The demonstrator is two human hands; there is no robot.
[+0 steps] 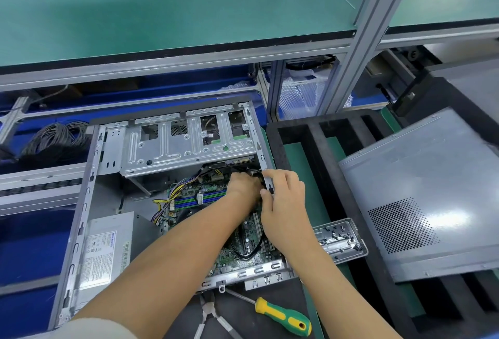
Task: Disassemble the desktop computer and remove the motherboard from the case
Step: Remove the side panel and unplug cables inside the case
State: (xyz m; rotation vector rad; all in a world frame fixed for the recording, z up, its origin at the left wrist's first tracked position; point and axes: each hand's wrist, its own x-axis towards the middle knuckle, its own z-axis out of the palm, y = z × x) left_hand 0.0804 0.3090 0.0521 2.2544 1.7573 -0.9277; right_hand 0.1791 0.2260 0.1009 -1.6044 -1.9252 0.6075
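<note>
Motherboard (237, 241): lying flat in the floor of the open case (89, 203), toward its right wall; green board, blue and green memory slots (194, 199), still seated, with cables crossing it.
Case position: sitting at the near left of the surface (299, 176), side panel (421, 198) already off and resting to the right.
Left hand (244, 184): reaching deep under the drive cage (186, 144), fingers curled around something among the cables; exactly what its grip is holding I cannot tell.
Right hand (283, 198): bracing on the case's right wall, thumb and fingers pinching the metal rail.
Risk, cables: yanking a connector at an angle could be bending pins or tearing the yellow and black wires (175, 193).
Risk, edges: sheet-metal rims are likely sharp enough to be cutting skin.
Risk, tools: screwdriver (283, 317) and pliers (213, 317) lying at the near edge could be getting knocked off.
</note>
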